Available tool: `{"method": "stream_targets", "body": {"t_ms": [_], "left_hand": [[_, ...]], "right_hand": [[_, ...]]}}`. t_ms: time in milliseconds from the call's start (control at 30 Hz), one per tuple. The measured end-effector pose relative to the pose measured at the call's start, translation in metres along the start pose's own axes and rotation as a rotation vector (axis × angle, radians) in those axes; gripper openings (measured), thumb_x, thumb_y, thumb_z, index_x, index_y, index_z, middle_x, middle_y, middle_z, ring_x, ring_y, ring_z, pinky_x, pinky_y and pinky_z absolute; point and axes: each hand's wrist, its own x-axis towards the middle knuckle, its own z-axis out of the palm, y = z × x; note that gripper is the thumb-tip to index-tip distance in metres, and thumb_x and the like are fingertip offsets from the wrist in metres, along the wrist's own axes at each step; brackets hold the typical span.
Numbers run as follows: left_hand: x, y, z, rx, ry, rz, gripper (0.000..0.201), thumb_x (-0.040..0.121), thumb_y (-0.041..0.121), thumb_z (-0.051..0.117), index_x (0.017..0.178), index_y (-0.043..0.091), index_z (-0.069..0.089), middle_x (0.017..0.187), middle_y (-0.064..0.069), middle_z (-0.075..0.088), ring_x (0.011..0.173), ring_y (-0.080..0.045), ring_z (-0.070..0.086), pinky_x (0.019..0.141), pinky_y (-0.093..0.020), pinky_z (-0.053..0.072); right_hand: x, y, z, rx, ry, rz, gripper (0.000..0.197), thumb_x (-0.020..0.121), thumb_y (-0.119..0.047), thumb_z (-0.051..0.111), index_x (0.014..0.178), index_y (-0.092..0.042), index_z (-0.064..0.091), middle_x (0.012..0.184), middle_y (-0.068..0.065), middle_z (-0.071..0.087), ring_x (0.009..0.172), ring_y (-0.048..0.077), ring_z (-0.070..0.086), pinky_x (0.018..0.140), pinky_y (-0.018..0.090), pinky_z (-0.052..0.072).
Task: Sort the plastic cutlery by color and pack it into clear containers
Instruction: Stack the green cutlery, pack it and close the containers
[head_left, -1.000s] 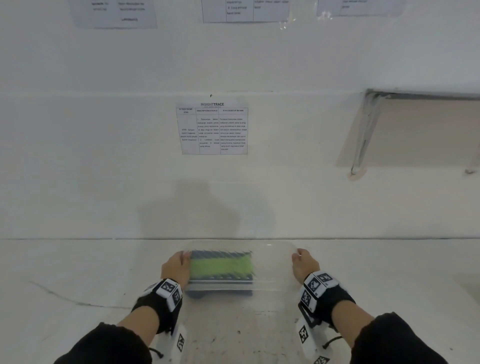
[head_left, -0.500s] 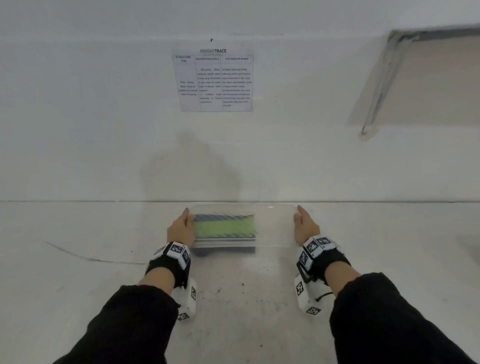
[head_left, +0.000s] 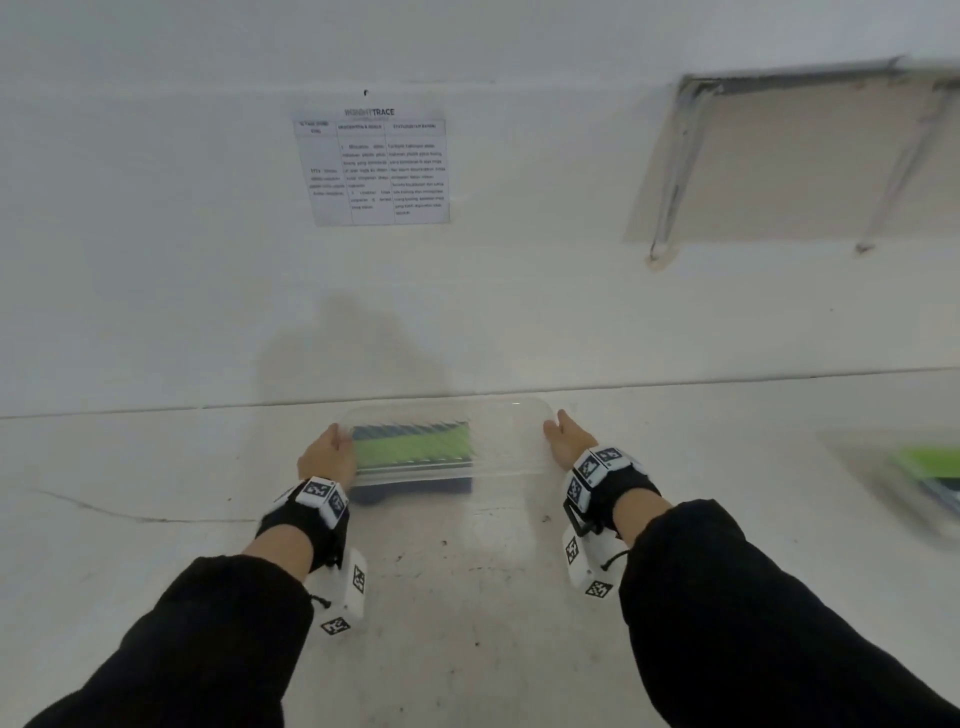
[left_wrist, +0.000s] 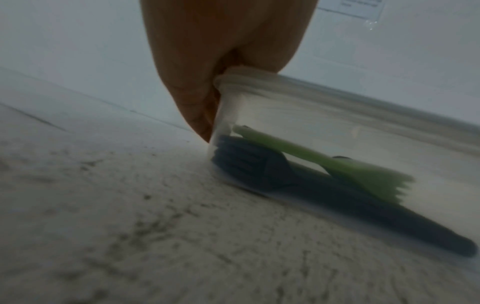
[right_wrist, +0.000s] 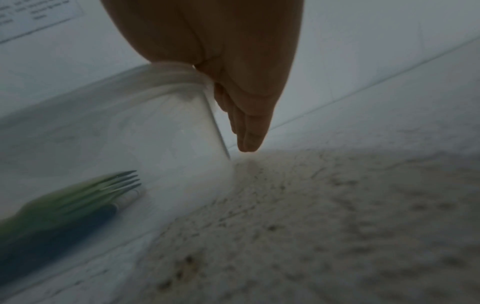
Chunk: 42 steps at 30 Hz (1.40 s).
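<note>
Nearest are two black sleeves and banded wrists reaching out over the white table (head_left: 467, 597). The left hand (head_left: 326, 457) is pressed flat, fingers straight, against the left end of a clear container (head_left: 511, 441), thumb over its rim; the right hand (head_left: 569, 441) does the same at the right end. Neither hand curls round the container; it is held between the two palms, resting on the table or just above it, which I cannot tell.

Between the hands, nearer the left palm, lie green forks (head_left: 413, 448) on top of dark blue forks (head_left: 415, 486). With two colors in one container, the sorting looks unfinished or grouped in layers.

Beyond the right hand, blurred at the edge, sits a second container (head_left: 883, 483) with green pieces. Past the grip stands the wall with a printed sheet (head_left: 371, 169).
</note>
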Motion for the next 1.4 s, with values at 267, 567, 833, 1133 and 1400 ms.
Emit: {"method": "stream_targets", "body": {"t_ms": [267,567,833,1133,1400], "left_hand": [[-0.045,0.007,0.006,0.083,0.061,-0.032,0.05,0.098,0.017,0.039,0.145,0.001,0.029,0.152,-0.025,0.019,0.14,-0.036,0.018,0.115,-0.038,0.014],[-0.19,0.153,0.131,-0.037,-0.049,0.392,0.047,0.097,0.011,0.04,0.142,0.005,0.034,0.152,-0.017,0.022,0.142,-0.028,0.017,0.115,-0.031,0.013],[-0.326,0.286,0.295,-0.21,-0.465,0.255,0.048,0.101,0.021,0.033,0.147,0.008,0.025,0.153,-0.011,0.025,0.141,-0.022,0.024,0.109,-0.023,0.019],[-0.366,0.351,0.365,-0.25,-0.587,0.183,0.058,0.101,0.031,0.03,0.15,0.005,0.01,0.157,-0.01,0.017,0.143,-0.022,0.02,0.111,-0.024,0.019],[-0.359,0.364,0.382,-0.247,-0.546,0.058,0.054,0.103,0.033,0.025,0.149,0.006,0.018,0.153,-0.012,0.027,0.14,-0.026,0.028,0.104,-0.022,0.025]], "right_hand": [[-0.035,0.021,-0.017,0.019,-0.102,-0.087,0.052,0.102,-0.029,0.026,0.15,-0.013,0.013,0.155,0.009,0.02,0.142,0.025,0.024,0.112,0.027,0.021],[-0.071,0.117,-0.175,0.067,0.246,-0.209,0.042,0.102,-0.018,0.027,0.143,-0.014,0.036,0.146,0.009,0.039,0.131,0.023,0.042,0.099,0.02,0.033],[-0.06,0.292,-0.352,-0.436,0.549,0.133,0.042,0.1,-0.017,0.025,0.142,-0.018,0.033,0.148,0.001,0.033,0.137,0.024,0.027,0.112,0.04,0.027],[-0.036,0.391,-0.46,-0.188,0.505,0.337,0.047,0.099,-0.027,0.033,0.142,-0.007,0.034,0.147,0.016,0.036,0.134,0.034,0.035,0.11,0.039,0.027],[-0.004,0.421,-0.484,-0.002,0.321,0.354,0.043,0.1,-0.019,0.035,0.134,0.008,0.042,0.138,0.026,0.044,0.128,0.034,0.044,0.108,0.039,0.036]]}}
